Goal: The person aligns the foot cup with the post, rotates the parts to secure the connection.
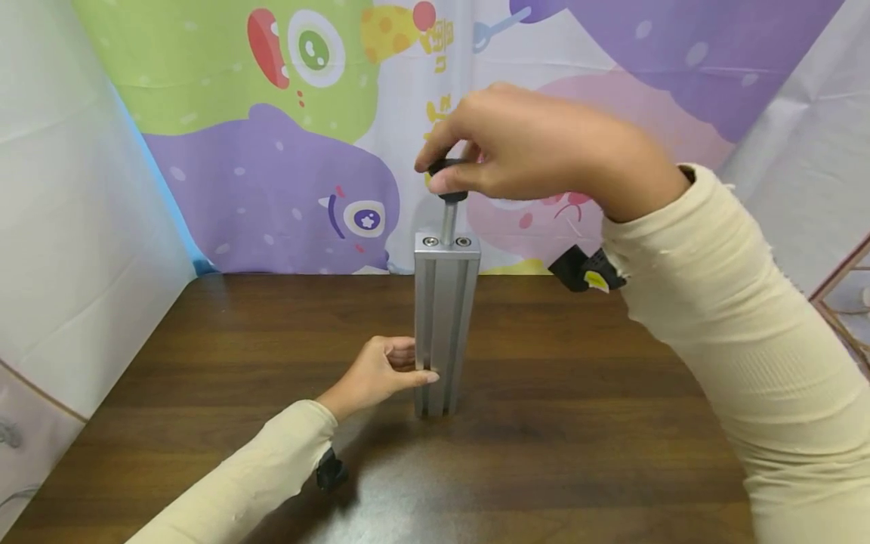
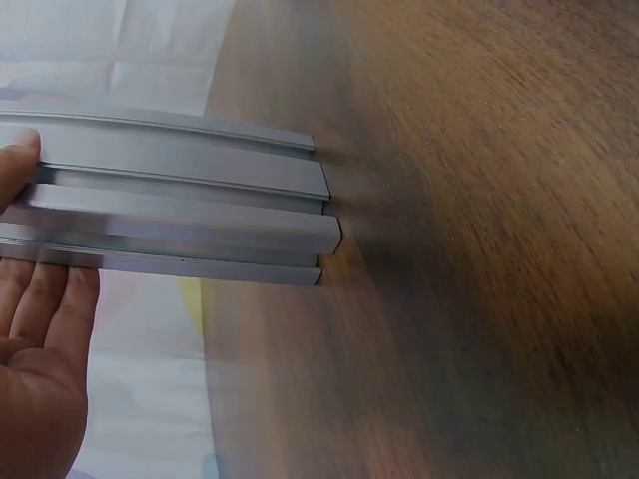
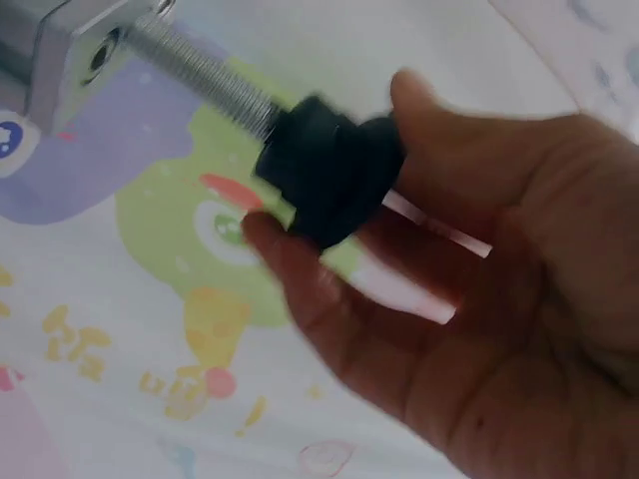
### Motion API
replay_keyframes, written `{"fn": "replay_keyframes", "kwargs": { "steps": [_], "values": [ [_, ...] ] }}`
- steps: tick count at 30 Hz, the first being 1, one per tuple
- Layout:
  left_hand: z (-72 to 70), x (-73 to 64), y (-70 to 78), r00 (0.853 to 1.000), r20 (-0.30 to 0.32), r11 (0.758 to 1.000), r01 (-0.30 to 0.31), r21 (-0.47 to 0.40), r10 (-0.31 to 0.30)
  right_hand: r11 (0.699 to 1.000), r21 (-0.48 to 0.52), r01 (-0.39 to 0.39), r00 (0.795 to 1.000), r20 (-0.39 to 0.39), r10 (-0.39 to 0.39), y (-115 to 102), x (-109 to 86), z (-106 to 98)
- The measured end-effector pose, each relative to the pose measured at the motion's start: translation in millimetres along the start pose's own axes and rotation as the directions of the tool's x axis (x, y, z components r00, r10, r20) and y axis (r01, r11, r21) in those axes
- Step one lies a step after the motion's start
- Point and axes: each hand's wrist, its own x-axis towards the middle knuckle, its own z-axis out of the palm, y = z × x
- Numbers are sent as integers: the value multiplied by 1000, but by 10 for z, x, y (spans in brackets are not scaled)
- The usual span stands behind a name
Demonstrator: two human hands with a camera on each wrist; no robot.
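An upright silver aluminium profile (image 1: 446, 325), with grooves along its sides, stands in the middle of the head view. My left hand (image 1: 381, 375) grips its lower part, thumb across the front groove. The profile's cut lower end shows in the left wrist view. On the top plate (image 1: 446, 251), two socket-head screws flank a threaded metal stem (image 3: 205, 72). This stem belongs to a black leveling foot (image 3: 324, 170) with a round base. Fingers and thumb of my right hand (image 1: 537, 143) pinch the black base from above. The stem's lower end is hidden in the plate.
Beneath the profile is a dark brown wooden table (image 1: 578, 453). A cartoon-printed curtain (image 1: 285, 181) hangs behind it, with white cloth (image 1: 61, 196) at the left. Small black devices sit at both wrists.
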Motion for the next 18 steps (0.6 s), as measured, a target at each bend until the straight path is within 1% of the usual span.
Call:
{"fn": "replay_keyframes", "kwargs": {
  "steps": [2, 4, 5, 7, 8, 10, 12, 15, 16, 18],
  "values": [
    [8, 4, 12, 1000, 0, 1000, 4, 2, -4, 997, -40, -63, 997, -42, 61, -60, 30, 14],
    [8, 8, 13, 1000, -4, 1000, 5, 4, -5, 985, -74, -154, 985, -84, 147, -121, 54, 31],
    [8, 9, 16, 1000, -6, 1000, 8, 7, -8, 975, -82, -206, 974, -108, 197, -151, 66, 42],
    [6, 7, 16, 1000, -7, 1000, 15, 7, -15, 948, -82, -309, 943, -156, 294, -197, 92, 70],
    [4, 7, 12, 1000, -9, 1000, 15, 8, -15, 935, -78, -345, 927, -183, 327, -213, 107, 89],
    [-1, 5, 4, 1000, -10, 1000, 16, 13, -16, 917, -74, -392, 903, -223, 368, -227, 133, 121],
    [-3, 4, -4, 1000, -9, 1000, 16, 18, -16, 909, -77, -410, 890, -251, 381, -228, 150, 144],
    [-3, 2, -9, 1000, -9, 1000, 15, 20, -15, 910, -76, -406, 889, -265, 374, -223, 152, 157],
    [-3, 1, -11, 1000, -8, 1000, 16, 17, -16, 914, -78, -398, 893, -261, 367, -221, 146, 155],
    [-3, 2, -11, 1000, -7, 1000, 16, 11, -16, 928, -80, -363, 914, -224, 338, -202, 125, 140]
  ]
}}
